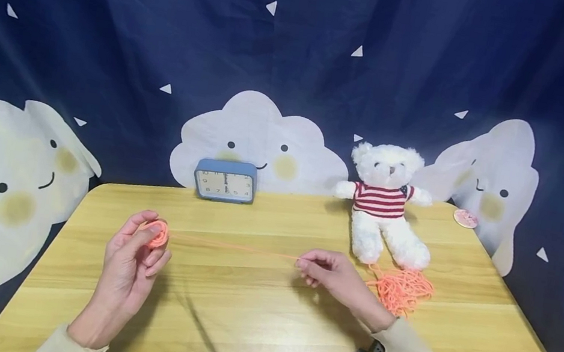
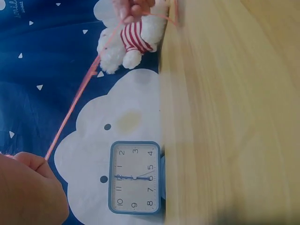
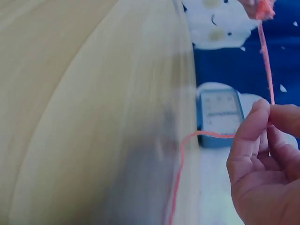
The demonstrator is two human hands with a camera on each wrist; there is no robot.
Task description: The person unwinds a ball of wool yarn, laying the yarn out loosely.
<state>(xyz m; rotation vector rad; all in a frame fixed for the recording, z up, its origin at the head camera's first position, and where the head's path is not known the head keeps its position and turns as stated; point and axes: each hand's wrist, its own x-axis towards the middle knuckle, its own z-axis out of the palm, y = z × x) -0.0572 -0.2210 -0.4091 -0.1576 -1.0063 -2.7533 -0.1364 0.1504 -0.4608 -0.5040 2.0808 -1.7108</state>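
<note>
My left hand (image 1: 129, 265) holds a small wound ball of orange yarn (image 1: 158, 234) between thumb and fingers, above the left part of the table. A taut yarn strand (image 1: 233, 246) runs from the ball across to my right hand (image 1: 335, 275), which pinches it between thumb and forefinger. In the right wrist view the strand (image 3: 266, 61) comes down to the pinching fingertips (image 3: 260, 108), and a slack length (image 3: 177, 183) hangs off below. A loose, tangled heap of orange yarn (image 1: 403, 290) lies on the table beyond my right wrist, at the teddy bear's feet.
A white teddy bear (image 1: 386, 201) in a red-striped shirt sits at the back right of the wooden table (image 1: 259, 331). A blue alarm clock (image 1: 225, 181) stands at the back edge. A small pink round item (image 1: 465, 218) lies near the back right corner. Dark cloud-printed curtain (image 1: 308, 70) hangs behind.
</note>
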